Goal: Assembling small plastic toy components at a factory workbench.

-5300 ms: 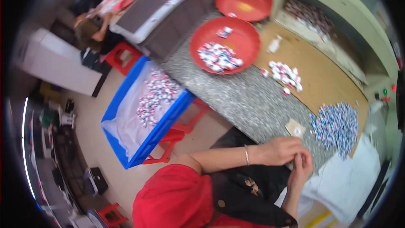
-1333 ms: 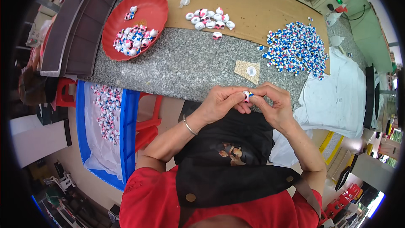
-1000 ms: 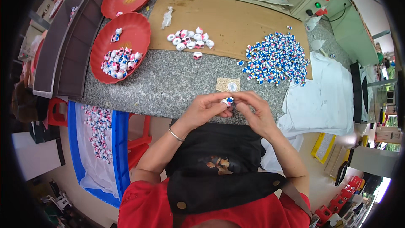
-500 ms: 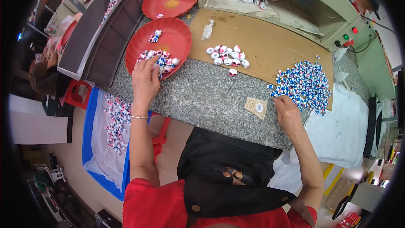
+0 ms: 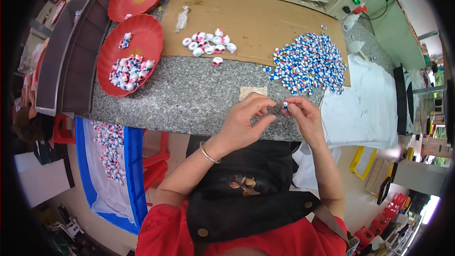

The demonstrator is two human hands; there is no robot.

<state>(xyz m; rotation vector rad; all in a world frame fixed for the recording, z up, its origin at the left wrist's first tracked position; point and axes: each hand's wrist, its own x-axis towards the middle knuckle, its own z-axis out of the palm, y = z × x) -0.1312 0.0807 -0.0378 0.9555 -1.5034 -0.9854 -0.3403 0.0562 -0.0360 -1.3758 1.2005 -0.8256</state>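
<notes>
Over the front of the grey granite tabletop, my right hand pinches a small blue-and-white figurine body between thumb and fingertips. Just left of it, my left hand is raised with thumb and forefinger apart, and nothing shows between them. A speckled beige pad lies partly behind its fingers. Beyond my right hand spreads a heap of similar blue-and-white bodies. White-and-pink figurine heads form a loose cluster on brown cardboard. One more head sits apart, nearer me.
Left on the table, a red scalloped plate holds several small figurines; a second red plate stands behind it. A grey bin is at the far left. Below stands a lined blue crate with many figurines. White cloth covers the right side.
My left hand has left the red plate and come right, close to my right hand. My right hand has drawn back from the heap with a figurine body. The view has shifted right.
</notes>
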